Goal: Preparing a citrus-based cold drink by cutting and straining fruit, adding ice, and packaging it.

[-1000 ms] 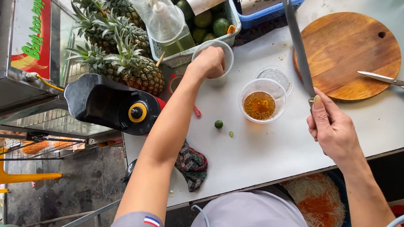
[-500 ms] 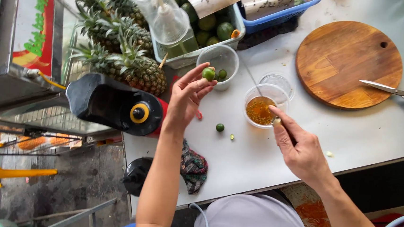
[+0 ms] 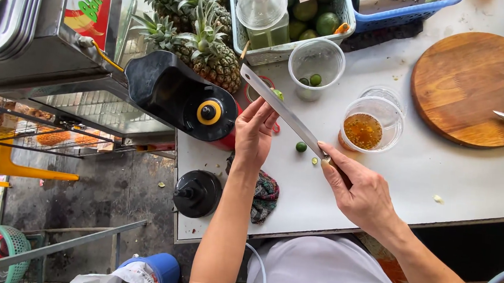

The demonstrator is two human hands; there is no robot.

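My right hand (image 3: 362,193) has its fingers clamped on the knife (image 3: 284,110), blade running toward 10 o'clock; my left hand (image 3: 255,130), fingers loosely apart, holds a small lime (image 3: 278,93) beneath the blade, over the surface (image 3: 439,166).

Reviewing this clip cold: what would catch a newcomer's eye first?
The long knife, held in the right hand and slanting across the white table, its blade passing over the left hand. Next, the pineapples at the top left, and the clear cup of amber liquid beside the round wooden board.
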